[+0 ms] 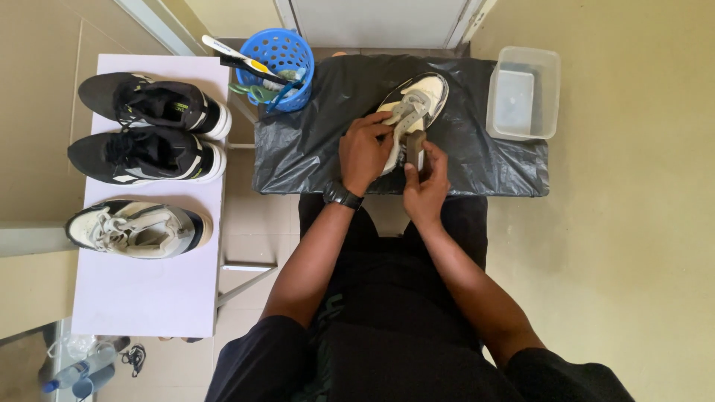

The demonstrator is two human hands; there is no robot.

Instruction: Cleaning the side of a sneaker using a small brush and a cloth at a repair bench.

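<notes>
Left hand (365,152) fingers gripping white sneaker (414,104) mid-bench (313,160), right hand (426,182) fingers pinching brown brush (415,147) at near edge, blue basket (279,59) at far-left corner, clear tub (523,93) overhanging right edge.

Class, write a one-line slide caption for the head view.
Left hand steadies a white shoe on black plastic while the right hand holds a brush.

Both bare forearms reach forward from the lap and converge, the left hand (365,151), a dark watch on its wrist, curled palm-down with fingers bent in a closed grip, while the right hand (427,181) sits just beside it, fingers pinched together, thumb up.
</notes>
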